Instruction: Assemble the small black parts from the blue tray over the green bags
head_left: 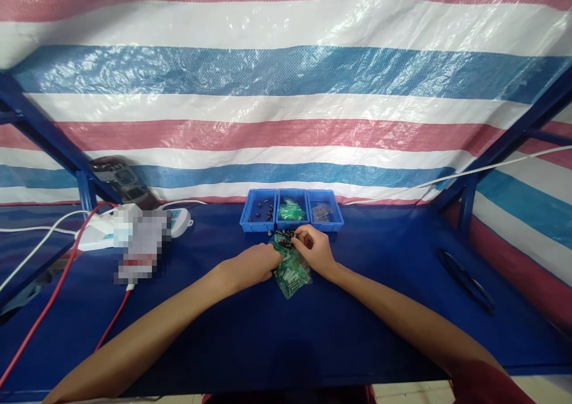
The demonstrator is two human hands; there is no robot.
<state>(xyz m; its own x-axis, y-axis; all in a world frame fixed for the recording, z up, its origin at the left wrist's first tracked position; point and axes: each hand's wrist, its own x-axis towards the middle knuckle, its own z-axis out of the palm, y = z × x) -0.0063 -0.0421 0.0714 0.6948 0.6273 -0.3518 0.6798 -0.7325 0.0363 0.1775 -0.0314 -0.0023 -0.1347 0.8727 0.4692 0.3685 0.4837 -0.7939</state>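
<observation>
A see-through green plastic bag (292, 276) lies on the table in front of the blue bins, with pale slim pieces showing through it. My left hand (261, 261) is closed on the bag's left edge. At the bag's upper end, my right hand (315, 250) has thumb and forefinger pinched together beside small dark metal parts (282, 236). What sits between those fingertips is too small to make out. Whether the dark parts lie inside the bag's mouth or on top of it, I cannot tell.
Three joined blue bins hold loose dark parts (270, 212), green bags (291, 211) and clear small packets (320, 213). A power strip (181, 221) and a red cable (62, 285) lie left on the blue table (379, 356). Dark glasses (467, 280) rest at right.
</observation>
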